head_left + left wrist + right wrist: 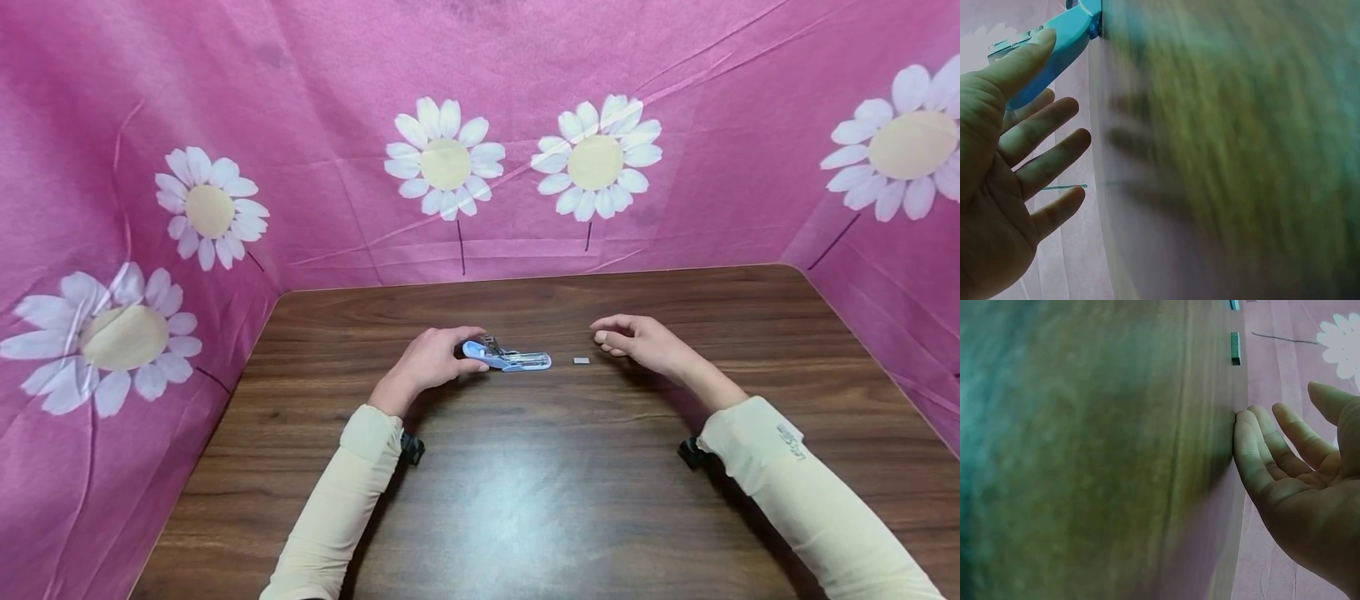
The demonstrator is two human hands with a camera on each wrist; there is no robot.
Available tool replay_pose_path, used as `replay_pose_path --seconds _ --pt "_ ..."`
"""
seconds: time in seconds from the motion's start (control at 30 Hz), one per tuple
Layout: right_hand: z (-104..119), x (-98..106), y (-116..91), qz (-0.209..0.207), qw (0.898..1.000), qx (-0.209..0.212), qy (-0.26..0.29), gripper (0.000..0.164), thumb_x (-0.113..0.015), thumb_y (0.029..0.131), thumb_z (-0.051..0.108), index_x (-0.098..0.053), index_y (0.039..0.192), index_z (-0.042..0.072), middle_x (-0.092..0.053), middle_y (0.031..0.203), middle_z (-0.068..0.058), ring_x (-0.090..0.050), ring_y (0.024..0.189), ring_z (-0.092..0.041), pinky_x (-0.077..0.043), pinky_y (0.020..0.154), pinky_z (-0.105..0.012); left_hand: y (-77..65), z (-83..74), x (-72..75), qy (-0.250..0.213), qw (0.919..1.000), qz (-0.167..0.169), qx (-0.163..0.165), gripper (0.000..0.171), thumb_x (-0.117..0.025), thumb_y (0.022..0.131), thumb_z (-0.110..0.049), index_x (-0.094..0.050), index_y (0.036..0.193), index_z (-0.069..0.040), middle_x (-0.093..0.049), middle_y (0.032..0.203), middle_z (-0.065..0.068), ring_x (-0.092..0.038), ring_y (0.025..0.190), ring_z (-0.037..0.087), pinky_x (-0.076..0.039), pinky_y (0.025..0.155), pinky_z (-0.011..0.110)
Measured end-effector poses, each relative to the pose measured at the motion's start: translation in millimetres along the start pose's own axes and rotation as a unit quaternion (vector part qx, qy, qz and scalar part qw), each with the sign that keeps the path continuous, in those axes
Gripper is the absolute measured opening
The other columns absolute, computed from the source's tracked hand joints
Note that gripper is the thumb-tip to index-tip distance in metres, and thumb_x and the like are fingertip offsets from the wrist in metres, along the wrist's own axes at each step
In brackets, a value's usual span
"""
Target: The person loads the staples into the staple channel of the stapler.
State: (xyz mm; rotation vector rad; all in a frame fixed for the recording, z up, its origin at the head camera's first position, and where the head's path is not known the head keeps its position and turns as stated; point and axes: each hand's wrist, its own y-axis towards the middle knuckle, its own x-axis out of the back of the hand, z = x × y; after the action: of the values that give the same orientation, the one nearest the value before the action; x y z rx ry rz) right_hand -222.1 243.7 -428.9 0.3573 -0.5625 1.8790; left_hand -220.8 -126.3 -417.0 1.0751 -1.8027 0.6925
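Observation:
A light blue stapler (517, 362) lies on the wooden table, its top swung back and its metal staple channel exposed. My left hand (435, 357) pinches the stapler's left end between thumb and index finger. In the left wrist view the thumb lies on the blue stapler body (1063, 59), while the other fingers of the left hand (1013, 162) spread away from it. A small grey strip of staples (581, 361) rests just right of the stapler. Beyond the strip, my right hand (641, 340) hovers low, fingers loosely bent and holding nothing; the right wrist view shows its fingertips (1244, 419) at the tabletop.
The brown wooden table (510, 467) has a bright glare patch in front of the hands. Pink cloth (322, 125) printed with white daisies stands along its back and sides. Black wrist straps (412, 447) sit below the cream sleeves.

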Motion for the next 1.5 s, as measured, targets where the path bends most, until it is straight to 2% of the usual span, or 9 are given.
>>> replay_pose_path --seconds 0.17,0.3,0.47,0.6,0.7,0.87,1.07,1.27,1.5 --pt "-0.5 0.2 -1.7 0.000 1.000 -0.004 0.003 0.044 -0.060 0.103 0.032 -0.059 0.139 0.005 -0.070 0.119 -0.015 -0.065 0.090 -0.005 -0.052 0.067 -0.026 0.3 1.1 0.5 -0.001 1.0000 -0.001 -0.005 0.053 -0.077 0.088 -0.047 -0.064 0.135 -0.028 -0.074 0.103 -0.006 -0.059 0.072 0.013 -0.049 0.074 0.033" --pt "0.3 -0.3 -1.3 0.004 1.000 0.001 0.002 0.044 -0.060 0.103 0.031 -0.060 0.138 0.005 -0.070 0.119 -0.015 -0.064 0.089 -0.004 -0.052 0.067 -0.026 0.7 3.0 0.9 0.005 1.0000 -0.005 -0.004 0.051 -0.077 0.088 -0.047 -0.066 0.134 -0.027 -0.074 0.111 -0.006 -0.058 0.081 0.014 -0.049 0.079 0.033" --pt "1.7 -0.6 -1.5 0.008 1.000 0.007 0.005 0.041 -0.059 0.104 0.028 -0.060 0.137 0.004 -0.069 0.124 -0.018 -0.064 0.091 -0.003 -0.051 0.067 -0.025 1.4 4.8 2.1 0.006 1.0000 0.000 -0.001 0.047 -0.076 0.088 -0.047 -0.069 0.131 -0.028 -0.074 0.095 -0.008 -0.059 0.072 0.009 -0.048 0.074 0.030" --pt "1.0 -1.2 -0.6 0.005 1.000 0.014 -0.017 0.039 -0.063 0.102 0.028 -0.063 0.134 0.006 -0.071 0.122 -0.017 -0.061 0.084 -0.005 -0.049 0.067 -0.026 2.4 4.6 2.3 0.006 1.0000 -0.001 -0.003 0.043 -0.077 0.088 -0.045 -0.071 0.127 -0.028 -0.072 0.088 -0.010 -0.058 0.067 0.008 -0.046 0.070 0.029" --pt "0.4 -2.5 0.1 0.010 1.000 0.019 -0.019 0.040 -0.067 0.099 0.024 -0.063 0.133 0.004 -0.071 0.120 -0.020 -0.062 0.084 -0.003 -0.050 0.070 -0.024 2.4 4.1 1.9 0.010 0.9999 -0.006 -0.008 0.041 -0.078 0.088 -0.044 -0.072 0.124 -0.027 -0.074 0.091 -0.009 -0.059 0.070 0.010 -0.048 0.072 0.030" --pt "-0.2 -4.6 0.7 0.024 0.999 0.026 0.000 0.039 -0.068 0.094 0.008 -0.063 0.130 -0.004 -0.070 0.119 -0.025 -0.065 0.091 0.000 -0.052 0.074 -0.020 2.3 2.7 1.7 0.015 0.9997 -0.009 -0.015 0.038 -0.078 0.087 -0.043 -0.074 0.122 -0.027 -0.076 0.104 -0.007 -0.058 0.079 0.013 -0.050 0.077 0.032" --pt "0.4 -5.5 1.3 0.012 0.999 0.026 -0.032 0.035 -0.070 0.090 0.006 -0.068 0.124 -0.002 -0.074 0.109 -0.018 -0.066 0.087 -0.004 -0.050 0.071 -0.019 1.2 1.7 2.2 0.012 0.9999 -0.005 -0.010 0.039 -0.078 0.088 -0.044 -0.074 0.122 -0.027 -0.076 0.103 -0.007 -0.057 0.078 0.013 -0.049 0.075 0.031" --pt "1.0 -6.3 2.5 -0.010 0.996 0.017 -0.083 0.027 -0.074 0.089 0.012 -0.074 0.115 0.004 -0.076 0.095 -0.005 -0.060 0.072 -0.003 -0.047 0.065 -0.021 0.8 1.2 1.8 0.010 0.9999 0.001 -0.007 0.038 -0.077 0.088 -0.044 -0.074 0.122 -0.027 -0.077 0.107 -0.005 -0.056 0.078 0.014 -0.049 0.076 0.031" --pt "2.3 -9.1 3.6 -0.025 0.991 0.024 -0.127 0.024 -0.075 0.088 0.016 -0.076 0.110 0.010 -0.077 0.091 0.000 -0.059 0.070 -0.005 -0.047 0.064 -0.024 0.4 0.9 1.7 0.007 0.9999 0.002 -0.008 0.037 -0.078 0.088 -0.043 -0.075 0.121 -0.026 -0.076 0.104 -0.007 -0.055 0.076 0.013 -0.047 0.074 0.030"
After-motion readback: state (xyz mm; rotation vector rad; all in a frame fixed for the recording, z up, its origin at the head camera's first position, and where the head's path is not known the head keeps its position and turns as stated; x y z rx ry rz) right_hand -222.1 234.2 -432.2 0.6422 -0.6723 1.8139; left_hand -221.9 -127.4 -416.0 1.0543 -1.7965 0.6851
